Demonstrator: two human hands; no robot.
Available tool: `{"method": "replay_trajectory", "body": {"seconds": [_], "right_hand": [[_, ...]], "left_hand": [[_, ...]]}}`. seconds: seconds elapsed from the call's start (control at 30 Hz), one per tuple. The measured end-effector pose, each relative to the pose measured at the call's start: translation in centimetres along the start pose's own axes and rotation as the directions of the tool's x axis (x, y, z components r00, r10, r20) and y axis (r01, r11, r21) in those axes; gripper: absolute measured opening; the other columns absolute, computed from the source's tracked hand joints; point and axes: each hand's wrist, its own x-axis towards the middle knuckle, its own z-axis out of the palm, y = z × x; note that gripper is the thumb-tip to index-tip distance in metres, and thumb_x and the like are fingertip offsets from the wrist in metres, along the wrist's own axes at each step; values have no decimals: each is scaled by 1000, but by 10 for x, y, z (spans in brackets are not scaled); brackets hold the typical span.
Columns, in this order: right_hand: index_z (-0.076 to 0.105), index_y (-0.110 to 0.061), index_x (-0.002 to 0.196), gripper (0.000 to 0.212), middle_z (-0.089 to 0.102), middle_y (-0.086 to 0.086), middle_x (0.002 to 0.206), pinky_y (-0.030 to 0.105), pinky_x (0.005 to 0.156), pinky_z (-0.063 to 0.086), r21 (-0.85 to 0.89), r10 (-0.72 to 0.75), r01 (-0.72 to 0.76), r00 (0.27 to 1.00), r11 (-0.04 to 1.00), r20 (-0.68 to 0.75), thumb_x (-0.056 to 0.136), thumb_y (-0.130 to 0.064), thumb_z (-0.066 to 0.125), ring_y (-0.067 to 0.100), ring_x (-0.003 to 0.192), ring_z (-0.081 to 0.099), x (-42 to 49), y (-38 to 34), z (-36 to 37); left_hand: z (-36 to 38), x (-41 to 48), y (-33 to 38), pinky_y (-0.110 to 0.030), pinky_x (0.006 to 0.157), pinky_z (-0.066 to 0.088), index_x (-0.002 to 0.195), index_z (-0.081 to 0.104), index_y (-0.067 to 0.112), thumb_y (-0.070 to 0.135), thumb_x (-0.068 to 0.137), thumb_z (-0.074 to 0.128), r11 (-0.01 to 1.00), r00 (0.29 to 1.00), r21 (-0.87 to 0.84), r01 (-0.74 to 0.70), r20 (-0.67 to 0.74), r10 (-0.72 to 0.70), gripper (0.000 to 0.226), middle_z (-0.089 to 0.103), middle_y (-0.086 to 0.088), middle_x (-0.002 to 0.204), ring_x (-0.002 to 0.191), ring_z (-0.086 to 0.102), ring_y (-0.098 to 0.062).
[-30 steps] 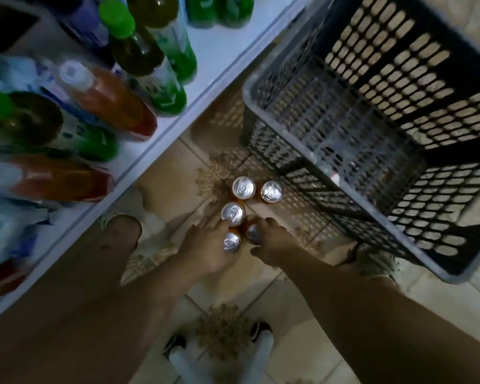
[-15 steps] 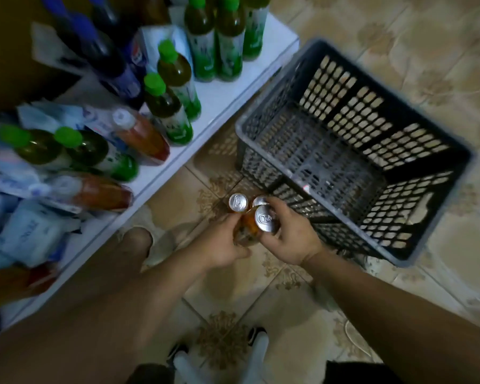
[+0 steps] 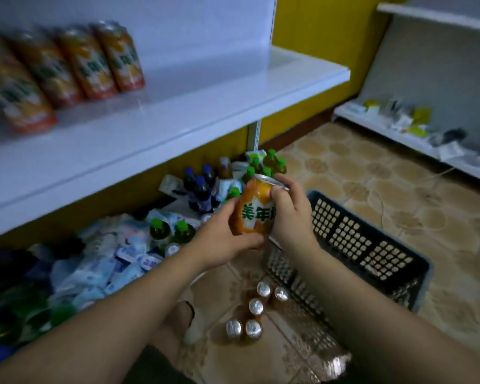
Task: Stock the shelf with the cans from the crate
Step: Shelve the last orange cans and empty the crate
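Note:
An orange can (image 3: pixel 254 210) with green lettering is held upright in mid-air between both hands. My left hand (image 3: pixel 227 238) cups its lower left side, and my right hand (image 3: pixel 291 214) wraps its right side and top rim. Several more cans (image 3: pixel 256 306) stand on the floor tiles below, silver tops up, beside the dark plastic crate (image 3: pixel 369 245). Above and to the left, the white shelf (image 3: pixel 194 106) carries several orange cans (image 3: pixel 72 67) in a row at its left end.
Under the shelf, the bottom ledge is crowded with green-capped bottles (image 3: pixel 172 231), dark bottles (image 3: pixel 200 187) and blue-white packets (image 3: pixel 100 270). A second low white shelf (image 3: pixel 416 134) with small items runs along the right wall. My foot (image 3: pixel 189 320) rests near the floor cans.
Both hands rose from the cans on the floor with a can between them. The view tilted up from the floor and crate to the shelf.

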Motion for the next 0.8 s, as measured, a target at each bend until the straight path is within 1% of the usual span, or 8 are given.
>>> {"method": "replay_trajectory", "body": {"seconds": [0.17, 0.23, 0.33, 0.4, 0.47, 0.53, 0.63, 0.8], "right_hand": [[54, -35, 119, 40, 61, -10, 105, 41, 84, 53, -18, -174, 178, 978, 984, 117, 80, -41, 48, 12, 98, 61, -10, -69, 59], [51, -35, 122, 36, 60, -10, 105, 39, 83, 52, -28, -236, 245, 955, 969, 179, 87, -38, 51, 11, 96, 60, -9, -91, 85], [48, -33, 131, 37, 59, -8, 104, 37, 82, 52, -73, -293, 321, 921, 944, 257, 95, -35, 49, 10, 94, 59, -5, -117, 127], [44, -34, 135, 40, 58, -8, 107, 32, 78, 50, -75, -305, 341, 904, 937, 300, 95, -37, 48, 9, 95, 58, -3, -131, 154], [40, -34, 138, 42, 56, -5, 113, 30, 77, 48, -75, -313, 357, 886, 931, 343, 96, -37, 47, 10, 98, 57, -2, -140, 177], [38, -35, 140, 44, 55, -4, 119, 35, 86, 49, -95, -318, 380, 867, 920, 384, 96, -38, 46, 16, 106, 55, 0, -145, 197], [33, -33, 144, 49, 51, 1, 132, 43, 101, 44, -131, -296, 380, 859, 916, 418, 97, -39, 45, 22, 119, 50, 7, -143, 219], [25, -35, 147, 52, 47, 2, 142, 47, 105, 41, -170, -291, 402, 843, 900, 453, 98, -38, 43, 25, 126, 48, 22, -127, 238]], "left_hand": [[-57, -39, 45, -19, 83, 53, 133, 36, 30, 18, 76, 79, 996, 982, -18, -87, -170, 83, 73, 63, 14, 110, 95, 64, 3], [-87, -52, 56, -23, 87, 53, 134, 39, 28, 26, 74, 82, 995, 972, -5, -96, -218, 92, 73, 66, 13, 111, 97, 65, 2], [-135, -71, 66, -32, 94, 52, 136, 40, 33, 38, 73, 81, 989, 944, 114, -94, -305, 125, 75, 63, 11, 122, 107, 62, -2], [-165, -83, 68, -33, 99, 47, 143, 35, 32, 44, 77, 75, 962, 910, 273, -11, -397, 123, 78, 52, 7, 138, 122, 52, -7], [-193, -93, 65, -34, 107, 38, 148, 30, 26, 51, 83, 66, 870, 879, 468, 155, -467, 95, 78, 41, 3, 148, 133, 42, -15], [-218, -99, 55, -35, 112, 30, 148, 31, 22, 60, 87, 53, 690, 865, 644, 331, -500, 51, 75, 34, 1, 154, 138, 35, -19], [-244, -105, 39, -51, 116, 16, 149, 27, 27, 70, 89, 33, 470, 855, 735, 488, -510, -89, 75, 22, 3, 159, 143, 22, -20], [-255, -103, 23, -63, 114, 0, 152, 6, 39, 79, 84, 17, 404, 833, 732, 549, -520, -190, 80, -4, 9, 162, 149, -3, -18]]}}
